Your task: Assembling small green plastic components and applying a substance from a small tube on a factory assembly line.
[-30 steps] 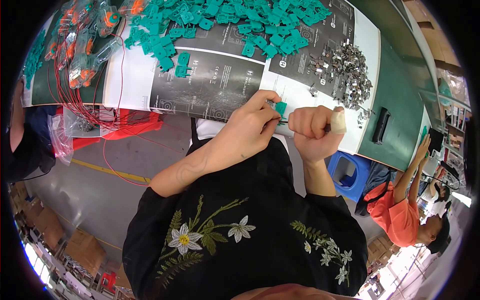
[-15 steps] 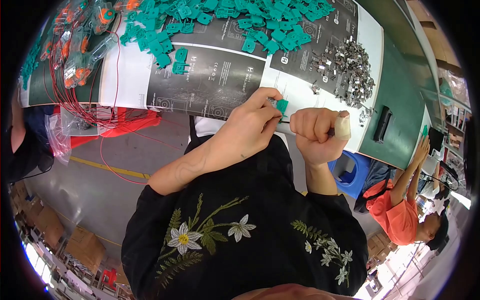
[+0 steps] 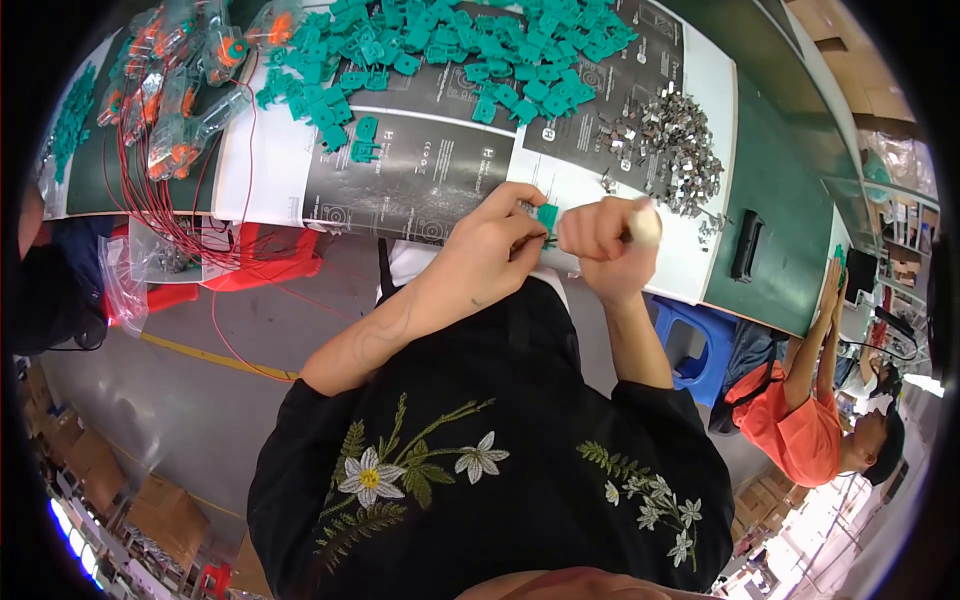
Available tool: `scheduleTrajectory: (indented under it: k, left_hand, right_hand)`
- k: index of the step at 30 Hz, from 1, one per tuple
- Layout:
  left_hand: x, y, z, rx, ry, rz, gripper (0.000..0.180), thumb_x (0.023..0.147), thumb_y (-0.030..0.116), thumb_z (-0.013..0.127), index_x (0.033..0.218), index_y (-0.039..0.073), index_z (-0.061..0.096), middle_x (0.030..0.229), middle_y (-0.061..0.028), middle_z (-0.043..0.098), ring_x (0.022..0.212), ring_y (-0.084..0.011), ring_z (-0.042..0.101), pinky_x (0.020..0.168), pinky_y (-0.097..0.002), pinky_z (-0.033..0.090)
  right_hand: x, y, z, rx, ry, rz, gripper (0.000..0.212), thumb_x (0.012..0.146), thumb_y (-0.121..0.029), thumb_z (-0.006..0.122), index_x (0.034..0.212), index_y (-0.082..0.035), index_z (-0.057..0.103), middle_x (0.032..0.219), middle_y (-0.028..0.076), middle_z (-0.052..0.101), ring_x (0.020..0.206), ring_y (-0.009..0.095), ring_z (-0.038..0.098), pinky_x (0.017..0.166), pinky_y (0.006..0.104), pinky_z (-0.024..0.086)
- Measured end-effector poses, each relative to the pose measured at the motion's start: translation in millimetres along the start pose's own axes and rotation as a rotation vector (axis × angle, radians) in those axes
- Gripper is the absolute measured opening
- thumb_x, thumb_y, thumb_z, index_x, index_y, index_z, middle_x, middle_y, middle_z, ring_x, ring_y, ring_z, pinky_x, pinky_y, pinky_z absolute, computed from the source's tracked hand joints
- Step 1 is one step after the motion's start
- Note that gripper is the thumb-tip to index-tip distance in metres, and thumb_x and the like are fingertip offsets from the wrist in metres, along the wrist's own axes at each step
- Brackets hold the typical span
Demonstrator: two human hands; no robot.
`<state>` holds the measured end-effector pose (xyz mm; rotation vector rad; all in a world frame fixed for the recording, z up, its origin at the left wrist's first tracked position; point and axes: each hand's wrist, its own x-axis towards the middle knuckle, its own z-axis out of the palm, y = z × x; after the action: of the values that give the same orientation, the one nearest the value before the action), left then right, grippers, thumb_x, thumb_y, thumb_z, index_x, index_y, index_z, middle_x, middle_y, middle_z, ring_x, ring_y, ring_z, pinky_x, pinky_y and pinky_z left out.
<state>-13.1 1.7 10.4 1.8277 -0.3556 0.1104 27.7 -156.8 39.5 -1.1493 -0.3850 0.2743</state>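
Observation:
My left hand (image 3: 492, 248) is closed at the table's near edge, pinching a small green plastic piece (image 3: 547, 215) between thumb and fingers. Right beside it, my right hand (image 3: 606, 250) makes a fist around a hand tool with a pale rounded handle (image 3: 646, 226). The handle end sticks out on the fist's right side. A short, thin dark shaft shows between the two hands, at the green piece; its tip is hidden, so the exact kind of tool cannot be made out.
Loose green plastic pieces (image 3: 430, 40) heap across the far table. Small metal parts (image 3: 690, 150) lie at the right, near a black bar-shaped object (image 3: 746, 246). Clear-and-orange parts with red wires (image 3: 170, 110) fill the left. A blue stool (image 3: 690, 340) and a co-worker in orange (image 3: 795, 420) are at the right.
The view has shifted slightly. My right hand has come a little closer to my left, and its fist and the pale handle have turned. Both hands keep their hold.

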Motion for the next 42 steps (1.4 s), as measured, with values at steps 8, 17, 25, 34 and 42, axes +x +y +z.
scheduleTrajectory:
  k: [8,17,25,34,42]
  left_hand:
    - [-7,0,7,-0.056,0.076,-0.056,0.009,0.079,-0.003,0.068,0.088,-0.006,0.067,0.111,-0.0112,0.059,0.074,-0.0148,0.065,0.066,-0.0266,0.053]
    - [-6,-2,8,-0.056,0.080,-0.056,0.010,0.080,-0.002,0.068,0.090,-0.004,0.068,0.113,-0.0121,0.059,0.072,-0.0147,0.066,0.067,-0.0257,0.053]
    - [-12,5,15,0.078,0.141,-0.013,0.012,0.082,-0.003,0.068,0.094,-0.004,0.067,0.117,-0.0117,0.058,0.078,-0.0175,0.064,0.067,-0.0275,0.051]
    - [-12,6,23,0.106,0.255,0.021,0.012,0.082,-0.003,0.066,0.094,-0.005,0.065,0.113,-0.0130,0.058,0.077,-0.0242,0.063,0.070,-0.0335,0.052]
    - [-10,2,28,0.176,0.297,0.105,0.015,0.080,-0.005,0.068,0.095,-0.005,0.066,0.111,-0.0100,0.062,0.076,-0.0189,0.063,0.064,-0.0298,0.051]
  right_hand:
    - [-9,-65,-53,-1.187,0.319,0.099,0.013,0.086,-0.011,0.065,0.089,0.001,0.067,0.077,0.007,0.061,0.053,0.016,0.047,0.051,0.0264,0.037]
    - [-9,-20,-63,-1.341,0.162,-0.068,0.019,0.080,0.000,0.067,0.099,0.000,0.068,0.086,0.008,0.063,0.066,0.018,0.060,0.059,0.0276,0.046]
    - [-14,-20,-55,-1.326,0.180,0.033,0.022,0.079,0.003,0.066,0.101,-0.002,0.069,0.095,0.011,0.063,0.077,0.024,0.064,0.065,0.0303,0.050]
    - [-21,-9,-41,-1.389,0.242,-0.082,0.021,0.075,0.007,0.063,0.096,0.001,0.064,0.093,0.011,0.062,0.078,0.025,0.063,0.067,0.0318,0.050]
    - [-34,-15,-18,-1.241,0.150,-0.086,0.021,0.076,0.007,0.065,0.096,-0.001,0.062,0.093,0.010,0.061,0.072,0.023,0.061,0.062,0.0310,0.049]
